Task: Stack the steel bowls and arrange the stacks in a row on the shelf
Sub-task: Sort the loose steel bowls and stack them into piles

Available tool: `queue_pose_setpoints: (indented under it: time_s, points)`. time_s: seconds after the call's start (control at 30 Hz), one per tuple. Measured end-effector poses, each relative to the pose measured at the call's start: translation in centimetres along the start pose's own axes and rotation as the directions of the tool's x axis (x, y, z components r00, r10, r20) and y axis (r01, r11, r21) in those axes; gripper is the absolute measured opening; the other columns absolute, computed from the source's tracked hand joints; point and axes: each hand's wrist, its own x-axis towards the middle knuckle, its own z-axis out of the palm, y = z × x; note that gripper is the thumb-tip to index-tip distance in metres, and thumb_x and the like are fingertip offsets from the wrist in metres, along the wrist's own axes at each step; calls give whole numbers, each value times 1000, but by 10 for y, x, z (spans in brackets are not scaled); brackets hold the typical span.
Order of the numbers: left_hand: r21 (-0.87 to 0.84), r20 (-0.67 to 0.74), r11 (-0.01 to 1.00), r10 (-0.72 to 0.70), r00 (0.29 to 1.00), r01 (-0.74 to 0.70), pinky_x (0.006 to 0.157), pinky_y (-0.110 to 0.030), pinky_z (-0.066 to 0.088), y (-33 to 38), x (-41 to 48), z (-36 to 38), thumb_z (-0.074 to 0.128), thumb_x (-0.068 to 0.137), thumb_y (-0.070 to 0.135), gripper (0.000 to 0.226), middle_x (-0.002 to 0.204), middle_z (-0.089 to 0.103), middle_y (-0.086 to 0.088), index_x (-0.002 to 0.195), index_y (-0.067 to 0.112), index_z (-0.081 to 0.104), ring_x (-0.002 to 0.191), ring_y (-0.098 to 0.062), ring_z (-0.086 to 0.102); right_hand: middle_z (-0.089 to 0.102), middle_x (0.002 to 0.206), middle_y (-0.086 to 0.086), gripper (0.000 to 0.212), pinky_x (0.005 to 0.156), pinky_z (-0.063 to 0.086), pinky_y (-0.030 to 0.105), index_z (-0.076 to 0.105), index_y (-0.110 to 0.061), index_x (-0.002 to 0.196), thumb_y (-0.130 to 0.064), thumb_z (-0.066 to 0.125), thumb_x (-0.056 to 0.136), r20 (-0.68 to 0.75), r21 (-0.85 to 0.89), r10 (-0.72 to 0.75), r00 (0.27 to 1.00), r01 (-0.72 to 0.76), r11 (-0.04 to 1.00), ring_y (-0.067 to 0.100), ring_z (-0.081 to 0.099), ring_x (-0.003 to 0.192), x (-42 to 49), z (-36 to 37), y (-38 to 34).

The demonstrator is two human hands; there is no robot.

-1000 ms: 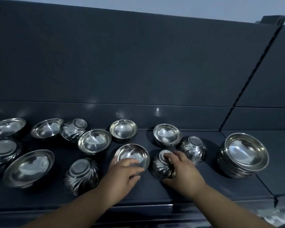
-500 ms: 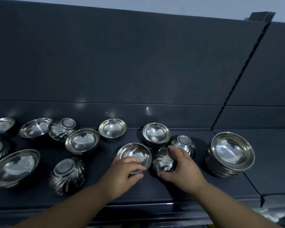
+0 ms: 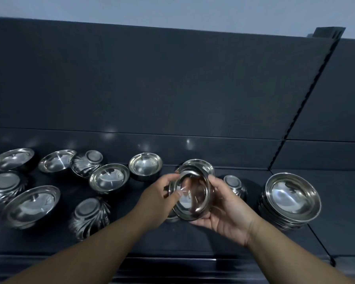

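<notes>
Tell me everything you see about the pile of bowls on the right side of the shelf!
The pile of bowls is shiny steel, mirror-bright with glints inside. Several bowls sit nested, open side up, so only the top one's round hollow shows; the others appear as stacked rims. It stands on the dark shelf, at the right end of the bowls. Neither hand touches it: the left hand and right hand hold another bowl to its left.

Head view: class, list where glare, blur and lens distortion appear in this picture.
Head view: dim light; glare spots on the back panel and inside the stack of bowls; the held bowls between left hand and right hand are motion-blurred; the left-edge bowls look stretched.
</notes>
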Motion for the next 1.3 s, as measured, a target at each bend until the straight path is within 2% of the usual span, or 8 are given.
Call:
queue_pose_setpoints:
  time_s: [0.1,0.27,0.37,0.47,0.63,0.8,1.03,1.3]
  points:
    - [-33,-104,998,-61,993,58,73,-16,50,-1,0,-2,66,88,18,34,117,61,14,110,35,47,101,-7,64,69,118,23,66,95,52,46,74,-5,111,-61,51,88,21,0,34,999,-34,999,34,67,104,4,-1,3]
    - [-86,17,981,-176,984,176,84,-43,58,-5,2,-8,60,83,18,41,109,72,10,121,32,58,99,-15,70,71,114,23,74,84,58,40,68,-3,120,-67,45,89,12,33,56,998,-57,998,28,73,90,9,-3,8]
    - [-29,-9,982,-184,983,184,82,-48,58,-10,2,-12,57,80,20,28,93,76,9,92,42,68,89,-15,73,76,93,13,59,79,61,41,67,-7,118,-57,43,96,-95,-22,42,995,-44,999,21,73,70,11,-5,10]
    - [35,-93,978,-199,976,203,80,-38,59,-12,1,-18,59,86,17,24,88,75,8,96,37,69,84,-10,71,75,97,7,30,76,58,35,71,-14,107,-38,56,97,-291,-252,-97,952,22,968,18,69,78,22,-15,17]
    - [163,-211,953,-219,953,255,89,-32,51,-17,3,-29,59,87,15,28,101,71,6,113,23,66,97,-13,65,63,122,0,43,103,39,24,62,-18,126,-26,73,85,-369,-859,-550,749,-49,510,17,59,116,36,-50,15]
    - [213,-261,930,-241,935,299,84,-28,45,-24,5,-31,57,88,16,29,107,69,2,116,20,63,97,-16,62,23,159,13,71,119,21,32,42,-19,144,-30,74,82,-342,-935,-546,765,-220,277,30,20,148,55,-80,9]
    - [178,-343,929,-251,905,324,80,-29,42,-30,4,-36,55,91,19,26,104,67,0,115,16,62,94,-18,59,-6,163,16,107,120,21,41,17,-23,155,-42,82,73,-478,-872,-457,750,-343,350,38,6,150,74,-99,7]
    - [121,-315,938,-274,909,325,81,-28,43,-29,6,-25,55,92,20,29,108,67,0,120,16,61,96,-16,60,17,155,17,108,113,35,36,23,-28,152,-36,87,66,-459,-872,-458,762,-288,395,37,41,134,73,-100,21]
